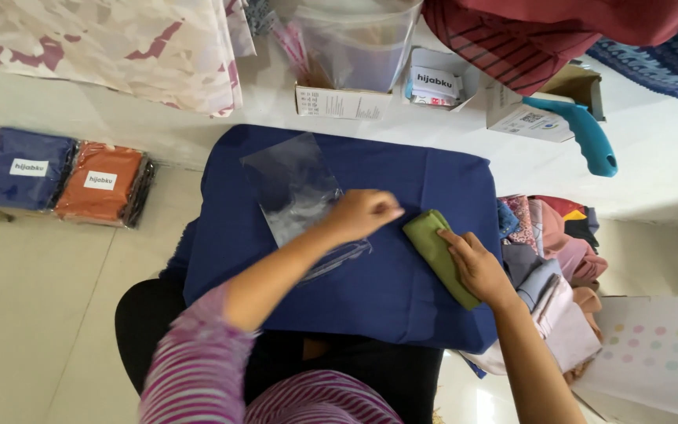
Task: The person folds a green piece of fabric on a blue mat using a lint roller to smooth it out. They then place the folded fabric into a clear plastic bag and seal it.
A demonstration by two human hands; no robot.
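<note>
Head view, centre of the frame: a dark blue cloth (355, 259) spread flat over the lap. On its upper middle, a clear plastic bag (292, 192), lying flat, lower corner tucked under the left hand (362, 213). Left hand curled loosely, fingertips bent down at the bag's edge, grip narrow, pinching or pressing the plastic, hard to tell which. Just right of it, a folded green cloth (437, 251), lying slantwise on the blue cloth, close to the left hand but apart from it. Right hand (476, 267) flat on the green cloth's lower end, fingers laid over it, pressing rather than clasping, grip open and flat. Right of the frame, beside the blue cloth: a heap of folded cloths (555, 251) in pink, grey and mauve. Upper right: a light blue handle (586, 133) sticking out of a cardboard box (527, 114). Top centre: a clear plastic tub (355, 47) standing in a small box. Left edge, on the floor: packed cloths in wrappers, one blue (21, 169), one orange (103, 184), side by side. Bottom: striped pink sleeve (198, 369) on the left arm.
</note>
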